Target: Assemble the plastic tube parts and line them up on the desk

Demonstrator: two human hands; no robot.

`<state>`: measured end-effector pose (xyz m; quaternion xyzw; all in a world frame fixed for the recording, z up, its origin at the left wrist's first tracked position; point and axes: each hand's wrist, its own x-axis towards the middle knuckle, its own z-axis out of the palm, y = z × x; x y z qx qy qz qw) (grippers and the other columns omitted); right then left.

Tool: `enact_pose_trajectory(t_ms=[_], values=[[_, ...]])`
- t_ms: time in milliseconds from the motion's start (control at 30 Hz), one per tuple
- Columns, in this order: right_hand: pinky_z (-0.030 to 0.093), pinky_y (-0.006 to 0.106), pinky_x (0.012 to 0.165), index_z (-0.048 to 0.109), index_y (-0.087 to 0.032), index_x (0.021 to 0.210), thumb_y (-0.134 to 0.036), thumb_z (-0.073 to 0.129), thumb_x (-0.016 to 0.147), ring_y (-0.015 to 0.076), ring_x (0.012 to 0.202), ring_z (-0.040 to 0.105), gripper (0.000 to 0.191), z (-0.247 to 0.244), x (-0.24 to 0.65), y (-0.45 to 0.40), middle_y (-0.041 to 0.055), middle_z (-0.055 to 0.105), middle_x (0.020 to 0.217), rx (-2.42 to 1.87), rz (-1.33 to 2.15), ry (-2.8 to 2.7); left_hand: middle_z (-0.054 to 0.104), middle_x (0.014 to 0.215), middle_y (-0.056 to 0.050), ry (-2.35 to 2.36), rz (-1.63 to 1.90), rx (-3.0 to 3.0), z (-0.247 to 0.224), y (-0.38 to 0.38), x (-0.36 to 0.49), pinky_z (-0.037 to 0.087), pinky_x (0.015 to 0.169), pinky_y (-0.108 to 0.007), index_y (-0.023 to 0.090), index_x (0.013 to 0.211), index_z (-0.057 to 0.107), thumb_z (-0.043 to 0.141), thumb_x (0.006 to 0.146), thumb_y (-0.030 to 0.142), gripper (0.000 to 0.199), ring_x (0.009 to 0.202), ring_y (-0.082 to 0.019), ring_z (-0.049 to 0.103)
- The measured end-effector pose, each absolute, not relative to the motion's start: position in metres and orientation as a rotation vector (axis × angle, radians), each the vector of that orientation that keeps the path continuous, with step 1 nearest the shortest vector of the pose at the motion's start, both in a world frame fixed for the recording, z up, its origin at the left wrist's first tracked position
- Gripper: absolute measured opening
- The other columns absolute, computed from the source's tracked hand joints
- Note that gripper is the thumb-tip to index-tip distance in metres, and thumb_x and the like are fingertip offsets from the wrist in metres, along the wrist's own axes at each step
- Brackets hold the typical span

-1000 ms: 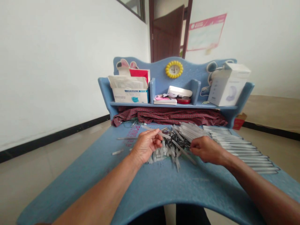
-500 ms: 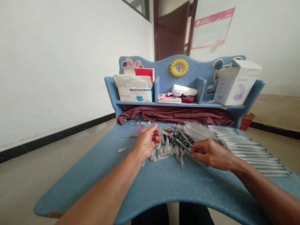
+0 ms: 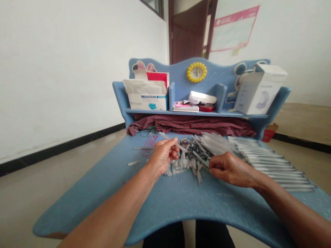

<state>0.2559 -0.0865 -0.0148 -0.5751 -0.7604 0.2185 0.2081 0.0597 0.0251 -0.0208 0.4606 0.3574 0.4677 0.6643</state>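
Observation:
My left hand (image 3: 167, 153) is closed in a pinch on a clear pen barrel (image 3: 182, 147), which slants down to the right from the fingertips. My right hand (image 3: 227, 168) is closed round a slim pen part (image 3: 200, 158), whitish at its far end and dark near my fingers; its exact kind is unclear. Between the hands lies a heap of clear pen caps (image 3: 181, 165) mixed with small black pieces (image 3: 198, 150). Just behind my right hand is a bundle of clear barrels (image 3: 213, 143). A row of pens with dark ends (image 3: 276, 165) lies to its right.
The blue desk (image 3: 108, 193) has a raised shelf holding a mask box (image 3: 147, 100), a white carton (image 3: 261, 91) and a red tin (image 3: 206, 108). A checked cloth (image 3: 191, 124) lies beneath the shelf. One loose cap (image 3: 133, 163) and a thin stick (image 3: 142, 148) lie at left.
The view has shifted slightly. Both hands keep their pinches and have hardly moved; the left-hand barrel and the right-hand pen part stay held apart.

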Motion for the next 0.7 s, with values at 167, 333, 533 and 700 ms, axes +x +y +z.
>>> enact_pose_trajectory(t_ms=[167, 333, 533, 700], values=[[0.02, 0.02, 0.044, 0.047, -0.015, 0.059, -0.015, 0.044, 0.074, 0.0056, 0.049, 0.029, 0.015, -0.016, 0.257, -0.086, -0.006, 0.033, 0.051, -1.605, 0.499, -2.213, 0.055, 0.048, 0.001, 0.834, 1.028, 1.05, -0.022, 0.025, 0.06, 0.04, 0.037, -0.019, 0.013, 0.064, 0.052, 0.066, 0.069, 0.026, 0.019, 0.033, -0.006, 0.042], [0.022, 0.02, 0.044, 0.048, -0.015, 0.058, -0.016, 0.045, 0.075, 0.0055, 0.048, 0.03, 0.017, -0.015, 0.257, -0.086, -0.0059, 0.034, 0.051, -1.596, 0.473, -2.197, 0.056, 0.049, 0.001, 0.85, 0.964, 1.114, -0.021, 0.02, 0.061, 0.037, 0.035, -0.018, 0.013, 0.061, 0.051, 0.065, 0.071, 0.027, 0.021, 0.033, -0.007, 0.044], [0.034, 0.021, 0.047, 0.06, -0.015, 0.074, -0.023, 0.05, 0.077, 0.0082, 0.048, 0.047, 0.013, -0.021, 0.25, -0.082, -0.0034, 0.051, 0.054, -1.52, 0.566, -1.871, 0.06, 0.053, -0.002, 0.785, 0.855, 1.052, -0.018, 0.007, 0.067, 0.044, 0.04, -0.02, 0.011, 0.064, 0.055, 0.059, 0.077, 0.019, 0.016, 0.035, -0.007, 0.048], [0.045, 0.024, 0.05, 0.053, -0.016, 0.093, -0.025, 0.058, 0.071, 0.0122, 0.05, 0.059, 0.024, -0.027, 0.241, -0.078, -0.0015, 0.061, 0.061, -1.241, 0.879, -1.444, 0.064, 0.06, -0.006, 0.669, 0.741, 0.984, -0.02, -0.002, 0.071, 0.05, 0.046, -0.023, 0.009, 0.07, 0.06, 0.058, 0.079, 0.017, 0.013, 0.042, -0.01, 0.055]])
